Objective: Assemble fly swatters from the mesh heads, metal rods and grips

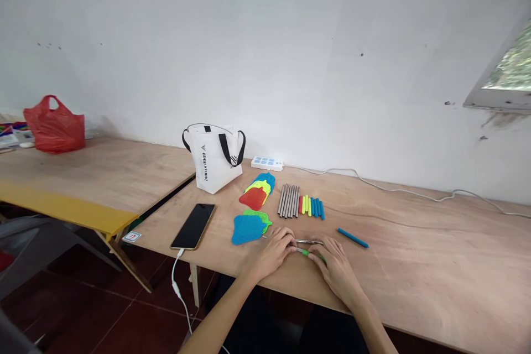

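Observation:
Near the table's front edge my left hand (277, 249) is closed around a thin metal rod (299, 250). My right hand (335, 263) closes on the green grip (306, 253) at that rod's other end; its fingers hide part of the grip. A second metal rod (309, 241) lies just beyond, running between the fingertips of both hands. To the left of my left hand lie a blue fly swatter head (249, 229) and a green one (262, 215) partly beneath it. Right of my right hand rests a single blue grip (352, 238).
Farther back are stacked red (253, 198), yellow and blue swatter heads, a row of metal rods (289, 201), and red, yellow and blue grips (317, 208). A phone (193, 227) on a cable, a white bag (218, 168) and a power strip (266, 164) stand around them.

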